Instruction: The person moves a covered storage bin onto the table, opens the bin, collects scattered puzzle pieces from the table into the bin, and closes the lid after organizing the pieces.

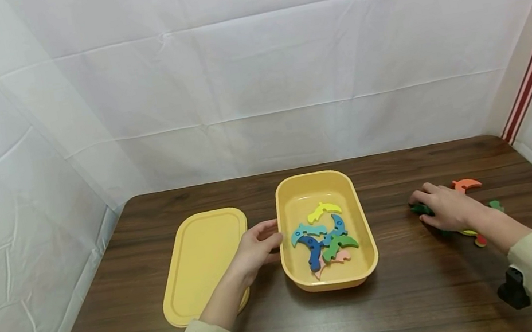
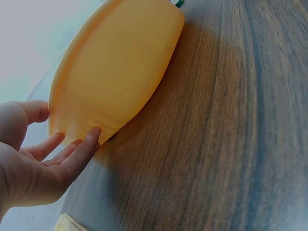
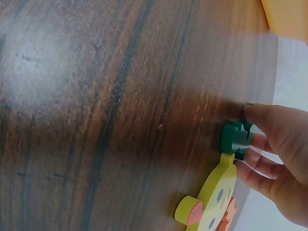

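Observation:
A yellow plastic box (image 1: 334,282) stands on the table with several curved toy pieces in it, among them a yellow piece (image 1: 323,211), a dark blue piece (image 1: 313,251) and a green piece (image 1: 339,245). My left hand (image 1: 254,252) is at the box's left side, thumb by the rim and fingers extended against the outer wall (image 2: 120,62). Over to the right, my right hand (image 1: 444,207) pinches a dark green toy piece (image 3: 233,138) between thumb and fingers, low over the table. Part of that piece is hidden by the hand.
A yellow lid (image 1: 203,263) lies flat left of the box. Around my right hand lie an orange piece (image 1: 466,184), a green piece (image 1: 496,205) and a yellow piece with a face (image 3: 216,187). White sheeting (image 1: 241,77) hangs behind the table.

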Demonstrator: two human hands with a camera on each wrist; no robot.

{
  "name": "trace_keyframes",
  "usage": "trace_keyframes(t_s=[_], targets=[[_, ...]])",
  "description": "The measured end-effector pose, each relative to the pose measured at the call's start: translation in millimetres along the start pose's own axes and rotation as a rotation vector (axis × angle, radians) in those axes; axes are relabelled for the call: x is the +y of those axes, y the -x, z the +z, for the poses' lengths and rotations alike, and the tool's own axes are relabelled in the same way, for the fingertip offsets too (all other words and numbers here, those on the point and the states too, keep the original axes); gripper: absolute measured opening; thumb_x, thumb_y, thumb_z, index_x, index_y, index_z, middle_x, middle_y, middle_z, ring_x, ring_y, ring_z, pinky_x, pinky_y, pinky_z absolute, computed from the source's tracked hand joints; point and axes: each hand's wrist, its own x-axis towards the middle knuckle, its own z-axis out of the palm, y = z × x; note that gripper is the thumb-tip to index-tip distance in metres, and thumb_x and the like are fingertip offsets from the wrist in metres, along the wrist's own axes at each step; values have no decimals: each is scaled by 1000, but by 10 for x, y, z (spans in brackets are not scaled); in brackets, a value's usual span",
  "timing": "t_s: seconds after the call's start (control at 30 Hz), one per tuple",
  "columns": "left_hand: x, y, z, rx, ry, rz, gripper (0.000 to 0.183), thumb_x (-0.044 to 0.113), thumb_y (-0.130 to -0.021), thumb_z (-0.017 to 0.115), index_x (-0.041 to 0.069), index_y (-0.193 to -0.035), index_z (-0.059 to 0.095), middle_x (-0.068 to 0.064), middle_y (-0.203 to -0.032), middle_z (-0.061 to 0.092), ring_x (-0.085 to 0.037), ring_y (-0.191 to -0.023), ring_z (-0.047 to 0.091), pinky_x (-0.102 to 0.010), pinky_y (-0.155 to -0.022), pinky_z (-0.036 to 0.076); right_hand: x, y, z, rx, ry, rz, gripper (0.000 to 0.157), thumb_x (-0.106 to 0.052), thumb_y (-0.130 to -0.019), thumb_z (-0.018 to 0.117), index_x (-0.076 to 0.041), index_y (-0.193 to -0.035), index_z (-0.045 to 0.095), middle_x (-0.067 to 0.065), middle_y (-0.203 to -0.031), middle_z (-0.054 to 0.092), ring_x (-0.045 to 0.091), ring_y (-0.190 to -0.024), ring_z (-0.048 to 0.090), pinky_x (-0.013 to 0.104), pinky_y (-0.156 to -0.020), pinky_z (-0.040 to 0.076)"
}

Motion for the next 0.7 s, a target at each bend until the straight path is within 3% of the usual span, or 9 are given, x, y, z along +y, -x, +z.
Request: trace_keyframes(t_s=[0.4, 0.7], targets=[[-3, -3, 4, 10, -4, 2, 48, 11, -89, 54, -3, -133, 41, -25, -131, 48, -37, -115, 52, -41, -83, 53, -5, -23, 45, 20, -37, -47, 23, -2, -77, 69, -9, -94, 54, 11, -93, 50, 16, -69, 54, 27, -55, 46], [4, 7, 8, 17, -19, -3, 48, 11, -89, 55, -3, -133, 42, -24, -130, 49, -36, -113, 53, -41, -83, 53, -53, -38, 32, 8, -40, -38, 24, 0, -78, 67, -11, -92, 52, 7, -89, 50, 13, -65, 49, 24, -52, 40]])
